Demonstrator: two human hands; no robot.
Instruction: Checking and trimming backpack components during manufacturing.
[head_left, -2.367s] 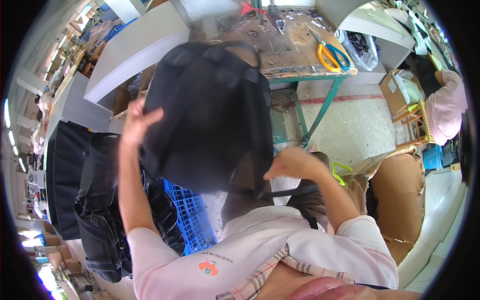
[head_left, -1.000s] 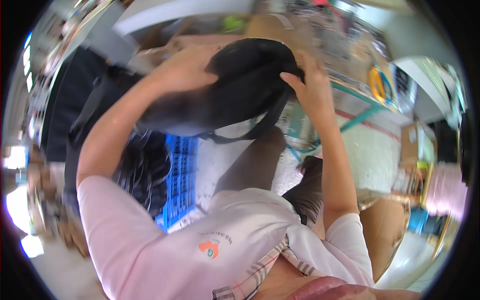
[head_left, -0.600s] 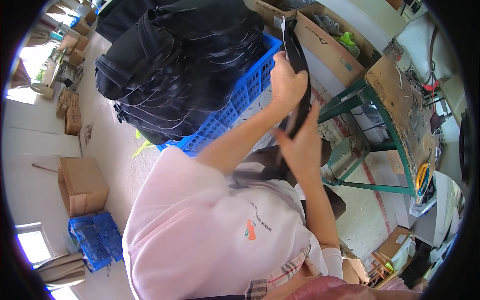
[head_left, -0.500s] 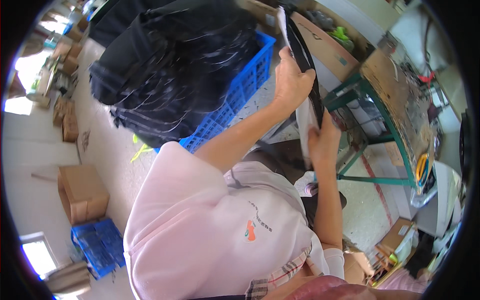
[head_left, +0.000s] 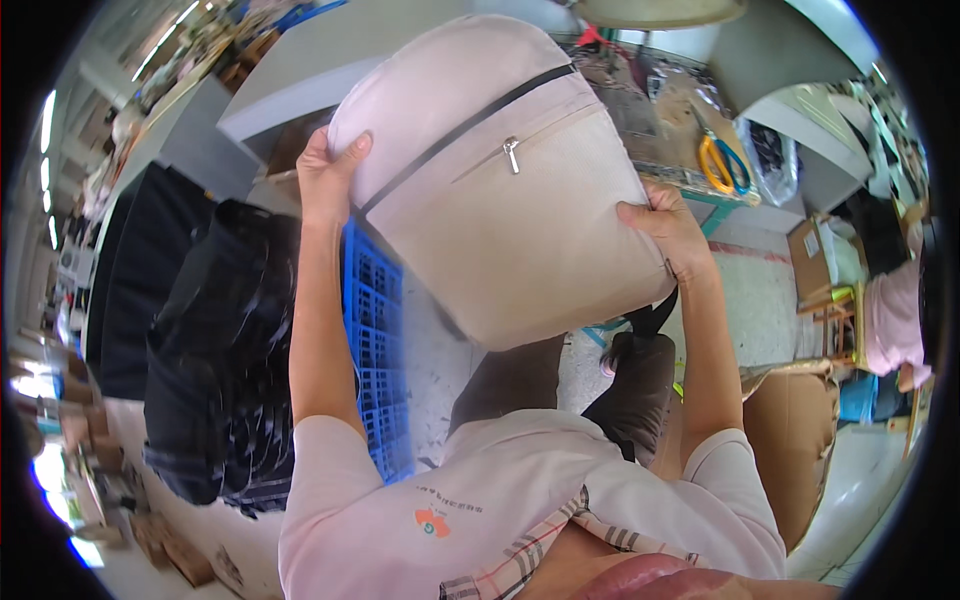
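Observation:
I hold a beige backpack [head_left: 500,190] up in front of me with both hands. It has a dark strip across its front and a zipped pocket with a metal pull. My left hand [head_left: 328,172] grips its left side near the top. My right hand [head_left: 668,235] grips its lower right corner. A dark strap hangs below the bag by my right wrist.
A blue plastic crate [head_left: 375,350] on the floor at my left holds a heap of black backpacks [head_left: 225,370]. A green-legged worktable [head_left: 690,150] behind carries yellow-handled scissors [head_left: 722,165]. Cardboard boxes [head_left: 820,250] and another person [head_left: 895,320] are at the right.
Earlier I handled a black backpack and turned toward the blue crate with it. Now I face the worktable and hold a beige backpack up between both hands.

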